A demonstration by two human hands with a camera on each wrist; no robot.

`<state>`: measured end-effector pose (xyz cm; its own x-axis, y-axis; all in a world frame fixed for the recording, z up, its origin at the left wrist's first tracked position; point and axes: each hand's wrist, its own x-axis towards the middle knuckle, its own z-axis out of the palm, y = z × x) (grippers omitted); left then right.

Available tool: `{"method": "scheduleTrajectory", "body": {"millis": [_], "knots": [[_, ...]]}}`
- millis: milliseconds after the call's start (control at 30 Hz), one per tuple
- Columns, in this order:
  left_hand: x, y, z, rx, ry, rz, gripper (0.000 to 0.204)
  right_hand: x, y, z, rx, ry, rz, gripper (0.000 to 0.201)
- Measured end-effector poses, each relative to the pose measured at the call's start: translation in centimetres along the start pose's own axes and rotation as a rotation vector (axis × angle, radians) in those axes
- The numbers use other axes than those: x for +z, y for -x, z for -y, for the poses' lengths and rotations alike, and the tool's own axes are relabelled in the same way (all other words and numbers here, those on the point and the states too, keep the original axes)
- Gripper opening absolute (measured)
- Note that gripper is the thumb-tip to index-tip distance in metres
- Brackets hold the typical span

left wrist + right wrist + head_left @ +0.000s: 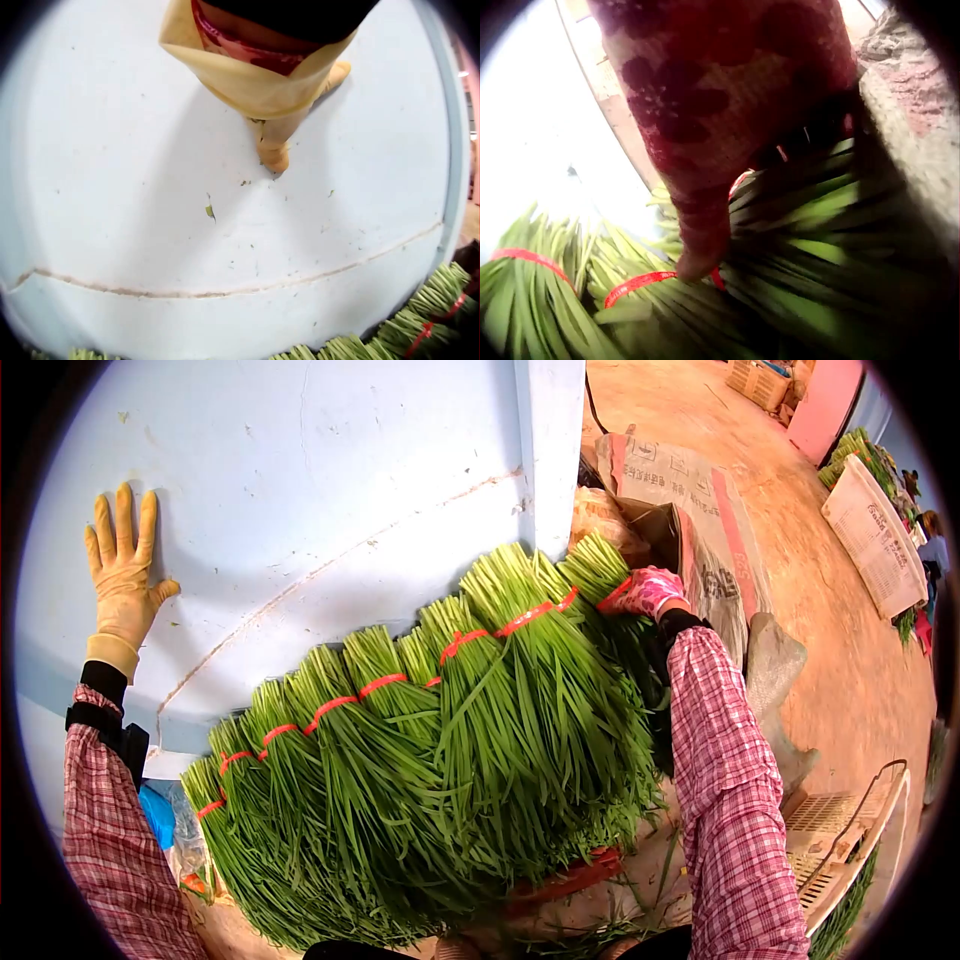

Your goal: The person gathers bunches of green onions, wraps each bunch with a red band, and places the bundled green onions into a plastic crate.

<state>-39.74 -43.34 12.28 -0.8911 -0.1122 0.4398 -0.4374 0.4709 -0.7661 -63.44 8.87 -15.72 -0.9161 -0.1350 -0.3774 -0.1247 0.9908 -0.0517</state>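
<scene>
My left hand [125, 580], in a yellow rubber glove, rests spread on the pale blue wall [330, 470], fingers straight and thumb out to the side. My right hand [648, 592], in a pink patterned glove, grips the rightmost bundle of garlic chives [594, 565] at its red tape. The right wrist view shows the thumb [703, 247] over the stalks beside the tape [640, 285]; the other fingers are hidden. Several more chive bundles [540, 670] lean in a row along the wall, pale cut ends up and leaves fanned downward, each bound with red tape.
An open printed carton or sack [690, 490] stands just beyond my right hand. A plastic crate [835, 850] lies at lower right. Farther right, another crate [875, 540] stands by more greens, near a person [935, 550]. Loose leaves [650, 870] litter the brown floor.
</scene>
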Motion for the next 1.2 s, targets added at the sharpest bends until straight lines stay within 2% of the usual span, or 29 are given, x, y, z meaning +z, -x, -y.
{"method": "scheduleTrajectory", "body": {"millis": [33, 100, 133, 233, 300, 333, 367, 433, 500, 567, 600, 667, 700, 733, 767, 800, 833, 867, 933, 967, 1000, 1033, 1067, 1100, 1167, 1200], "knots": [[0.0, 0.0, -0.1, 0.0, -0.001, -0.002, 0.13, 0.0, 0.3, 0.2, -0.008, 0.077, -0.01, 0.087], [-0.4, -0.1, -0.3, -0.012, -0.011, 0.015, 0.129, 3.5, -1.3, -1.2, -0.079, -0.081, -0.141, 0.079], [-0.6, -0.1, -0.2, -0.018, -0.014, 0.022, 0.129, 3.8, -0.9, -1.2, -0.084, -0.197, -0.166, 0.073], [-0.7, 0.0, -0.3, -0.009, -0.007, 0.035, 0.128, 3.9, 0.7, -1.2, -0.076, -0.207, -0.339, 0.067], [-0.6, -0.1, -0.1, -0.007, 0.007, 0.034, 0.127, 3.3, 3.3, -1.5, -0.097, -0.318, -0.47, 0.058], [-0.9, 0.0, -0.1, -0.01, 0.012, 0.045, 0.127, 2.2, 5.2, -1.6, -0.106, -0.373, -0.542, 0.054], [-1.2, 0.0, -0.2, -0.012, 0.02, 0.054, 0.126, 0.5, 7.3, -1.8, -0.107, -0.366, -0.491, 0.055], [-1.9, -0.1, -0.3, -0.007, 0.043, 0.064, 0.126, -1.2, 11.2, -3.0, -0.188, -0.531, -0.639, 0.057], [-2.6, 0.2, -0.2, 0.008, 0.071, 0.078, 0.127, -4.6, 15.7, -4.8, -0.313, -0.591, -0.591, 0.058], [-4.9, 1.0, -0.4, 0.033, 0.156, 0.076, 0.122, -8.7, 22.0, -5.1, -0.432, -0.921, -0.563, 0.06], [-6.4, 1.3, -0.2, 0.036, 0.19, 0.064, 0.119, -10.9, 25.0, -5.4, -0.43, -0.876, -0.627, 0.061], [-7.3, 3.1, -3.2, 0.005, 0.484, 0.031, 0.096, -14.1, 31.2, -5.5, -0.419, -0.798, -0.743, 0.064], [-6.8, 4.3, -5.8, 0.066, 0.751, 0.132, 0.072, -15.5, 34.5, -5.2, -0.338, -0.685, -0.811, 0.068], [-15.4, 6.4, -6.7, 0.067, 1.405, 0.69, 0.065, -16.8, 37.7, -4.8, -0.328, -0.655, -0.835, 0.07], [-16.1, 9.4, -10.2, 0.199, 1.952, 0.938, 0.08, -17.5, 40.5, -4.5, -0.316, -0.627, -0.86, 0.072], [-17.0, 12.6, -14.8, 0.447, 2.596, 1.607, 0.093, -17.8, 42.8, -4.9, -0.427, -0.621, -0.85, 0.074], [-23.4, 16.3, -14.5, 0.574, 2.752, 1.802, 0.107, -17.5, 44.7, -4.8, -0.568, -0.694, -0.836, 0.07], [-27.2, 19.3, -15.3, 0.808, 2.897, 2.189, 0.105, -17.1, 46.6, -4.6, -0.711, -0.765, -0.806, 0.067], [-33.3, 23.8, -16.0, 0.833, 3.21, 1.891, 0.111, -15.6, 49.6, -4.1, -0.991, -0.631, -0.829, 0.062], [-34.4, 24.4, -15.8, 1.015, 3.262, 2.358, 0.106, -14.8, 51.5, -4.3, -1.04, -0.456, -0.758, 0.06], [-35.4, 25.7, -14.7, 0.851, 3.345, 2.28, 0.1, -13.9, 53.4, -4.4, -0.98, -0.024, -0.684, 0.057], [-36.6, 26.7, -12.9, 0.682, 3.411, 2.209, 0.093, -11.6, 54.4, -4.2, -1.029, 0.087, -0.787, 0.055], [-36.5, 27.7, -11.8, 0.463, 3.16, 2.108, 0.081, -10.5, 55.6, -4.4, -1.053, 0.085, -0.751, 0.054], [-36.0, 28.8, -12.5, 0.17, 3.076, 2.281, 0.063, -9.9, 56.8, -4.9, -1.079, 0.084, -0.716, 0.054], [-35.2, 30.5, -14.1, 0.073, 3.03, 1.923, 0.049, -10.3, 59.1, -6.1, -0.911, 0.069, -0.673, 0.053], [-35.2, 31.6, -14.5, -0.032, 3.09, 1.718, 0.042, -9.9, 59.7, -6.6, -0.778, -0.158, -0.738, 0.051]]}}
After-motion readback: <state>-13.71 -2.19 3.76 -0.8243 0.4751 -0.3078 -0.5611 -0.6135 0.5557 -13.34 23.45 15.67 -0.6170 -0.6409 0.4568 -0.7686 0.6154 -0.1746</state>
